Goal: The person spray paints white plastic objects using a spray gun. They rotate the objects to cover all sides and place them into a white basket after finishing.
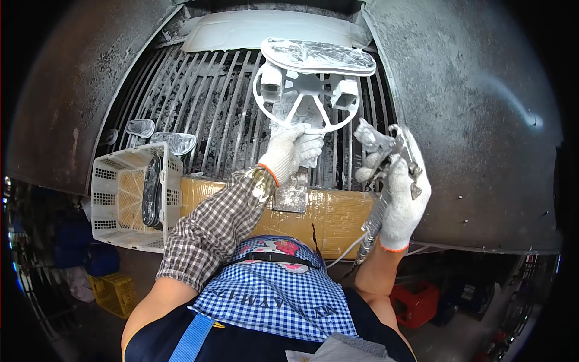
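My left hand (283, 154), in a white knit glove, is closed at the near rim of a white wheel-shaped stand (324, 114) with spokes. On two block-like supports at the far side of the stand lies a long oval piece (318, 55) with a white edge and a wrinkled, film-like grey face. My right hand (407, 196), also gloved, is wrapped round a paint-spattered spray gun (375, 145). Its front end is turned toward the stand, a short gap away. A thin pale hose (348, 248) hangs below the right hand.
Slatted metal bars (211, 114) run under the stand, between coated metal walls (476, 120). A white plastic crate (137, 238) with dark oval pieces (152, 193) stands at left; small film-faced pieces (174, 142) lie beyond it. A tape-covered cardboard ledge (338, 214) crosses the front.
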`<state>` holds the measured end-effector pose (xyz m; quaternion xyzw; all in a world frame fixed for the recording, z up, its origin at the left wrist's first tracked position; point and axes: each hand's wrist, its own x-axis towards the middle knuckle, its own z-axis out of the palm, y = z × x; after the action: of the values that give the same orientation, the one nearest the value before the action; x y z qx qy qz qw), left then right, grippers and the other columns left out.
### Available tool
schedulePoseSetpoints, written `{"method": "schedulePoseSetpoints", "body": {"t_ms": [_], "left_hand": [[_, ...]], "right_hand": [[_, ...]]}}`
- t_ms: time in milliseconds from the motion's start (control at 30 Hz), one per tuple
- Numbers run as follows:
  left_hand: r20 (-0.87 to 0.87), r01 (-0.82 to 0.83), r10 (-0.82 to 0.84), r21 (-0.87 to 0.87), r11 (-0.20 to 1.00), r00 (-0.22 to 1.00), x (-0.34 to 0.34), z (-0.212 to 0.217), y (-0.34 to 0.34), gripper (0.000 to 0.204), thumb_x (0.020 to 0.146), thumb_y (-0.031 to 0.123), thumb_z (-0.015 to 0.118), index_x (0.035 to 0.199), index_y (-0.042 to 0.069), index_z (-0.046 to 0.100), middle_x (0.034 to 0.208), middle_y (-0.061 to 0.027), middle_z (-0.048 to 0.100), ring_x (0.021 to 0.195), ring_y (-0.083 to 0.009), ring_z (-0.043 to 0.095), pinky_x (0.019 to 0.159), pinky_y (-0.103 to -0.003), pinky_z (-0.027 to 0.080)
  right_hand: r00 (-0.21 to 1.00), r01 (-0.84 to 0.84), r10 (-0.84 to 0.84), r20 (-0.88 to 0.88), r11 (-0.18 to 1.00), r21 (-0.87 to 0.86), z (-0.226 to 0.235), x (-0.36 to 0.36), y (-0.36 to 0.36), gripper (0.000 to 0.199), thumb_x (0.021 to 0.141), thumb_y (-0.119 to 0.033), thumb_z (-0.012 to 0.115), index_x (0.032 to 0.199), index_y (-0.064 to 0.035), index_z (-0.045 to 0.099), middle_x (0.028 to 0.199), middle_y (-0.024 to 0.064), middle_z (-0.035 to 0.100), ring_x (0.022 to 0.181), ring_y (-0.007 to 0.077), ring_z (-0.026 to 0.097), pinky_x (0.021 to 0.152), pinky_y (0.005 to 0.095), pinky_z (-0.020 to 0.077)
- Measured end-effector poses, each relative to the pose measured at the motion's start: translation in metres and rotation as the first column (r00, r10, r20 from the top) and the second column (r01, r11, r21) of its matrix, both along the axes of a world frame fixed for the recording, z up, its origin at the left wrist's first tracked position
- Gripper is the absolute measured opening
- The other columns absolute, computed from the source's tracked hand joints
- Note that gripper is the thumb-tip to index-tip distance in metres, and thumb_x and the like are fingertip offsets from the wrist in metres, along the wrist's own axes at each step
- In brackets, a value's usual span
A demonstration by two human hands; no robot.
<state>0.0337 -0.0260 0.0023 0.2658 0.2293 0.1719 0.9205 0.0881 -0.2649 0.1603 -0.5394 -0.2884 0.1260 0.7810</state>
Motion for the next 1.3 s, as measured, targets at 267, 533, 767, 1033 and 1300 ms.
{"method": "schedulePoseSetpoints", "body": {"t_ms": [267, 533, 767, 1033, 1300], "left_hand": [[0.059, 0.027, -0.028, 0.024, 0.999, 0.998, -0.002, 0.001, -0.004, 0.033, 0.112, 0.022, 0.050, 0.129, -0.005, 0.056, 0.122, -0.0262, 0.072, 0.100, -0.0346, 0.075, 0.084, -0.047, 0.065], [-0.052, 0.005, 0.000, 0.083, 0.997, 0.999, -0.008, 0.014, -0.007, 0.035, 0.114, 0.022, 0.047, 0.134, -0.006, 0.054, 0.133, -0.0318, 0.066, 0.114, -0.0408, 0.073, 0.099, -0.051, 0.064], [-0.070, 0.063, -0.058, 0.079, 0.995, 0.996, -0.009, 0.016, -0.007, 0.040, 0.116, 0.026, 0.042, 0.138, -0.007, 0.051, 0.137, -0.0328, 0.064, 0.122, -0.0419, 0.070, 0.099, -0.050, 0.064], [-0.028, 0.083, -0.082, 0.039, 0.996, 0.996, -0.009, 0.011, -0.006, 0.044, 0.117, 0.027, 0.035, 0.139, -0.008, 0.049, 0.141, -0.0351, 0.062, 0.124, -0.0427, 0.069, 0.098, -0.048, 0.064], [-0.070, 0.097, -0.092, 0.066, 0.993, 0.993, -0.014, 0.026, -0.014, 0.045, 0.117, 0.029, 0.035, 0.137, -0.008, 0.050, 0.142, -0.0352, 0.061, 0.128, -0.0423, 0.067, 0.102, -0.050, 0.062]], "right_hand": [[0.983, -0.170, 0.166, 0.081, 0.985, 0.044, 0.040, -0.014, 0.039, 0.053, 0.105, -0.004, 0.066, 0.153, 0.0111, 0.050, 0.139, 0.0190, 0.068, 0.121, 0.0184, 0.067, 0.104, 0.0305, 0.0532], [0.998, -0.059, 0.059, 0.033, 0.998, 0.024, 0.017, 0.009, 0.047, 0.048, 0.108, -0.008, 0.063, 0.152, 0.0096, 0.052, 0.115, 0.0101, 0.074, 0.092, 0.0101, 0.067, 0.084, 0.0260, 0.0556], [0.997, -0.031, 0.039, -0.072, 0.994, 0.108, 0.019, 0.023, 0.045, 0.045, 0.109, -0.009, 0.062, 0.151, 0.0056, 0.053, 0.092, 0.0044, 0.067, 0.072, 0.0078, 0.062, 0.062, 0.0242, 0.0530], [0.991, 0.095, -0.084, -0.102, 0.990, 0.108, 0.019, 0.036, 0.038, 0.047, 0.109, -0.015, 0.064, 0.152, 0.0040, 0.053, 0.089, 0.0057, 0.068, 0.067, 0.0081, 0.062, 0.058, 0.0239, 0.0532], [0.988, 0.149, -0.140, -0.059, 0.971, 0.187, 0.016, 0.042, 0.029, 0.049, 0.111, -0.010, 0.060, 0.153, 0.0094, 0.047, 0.110, 0.0161, 0.072, 0.086, 0.0117, 0.067, 0.069, 0.0269, 0.0600]]}}
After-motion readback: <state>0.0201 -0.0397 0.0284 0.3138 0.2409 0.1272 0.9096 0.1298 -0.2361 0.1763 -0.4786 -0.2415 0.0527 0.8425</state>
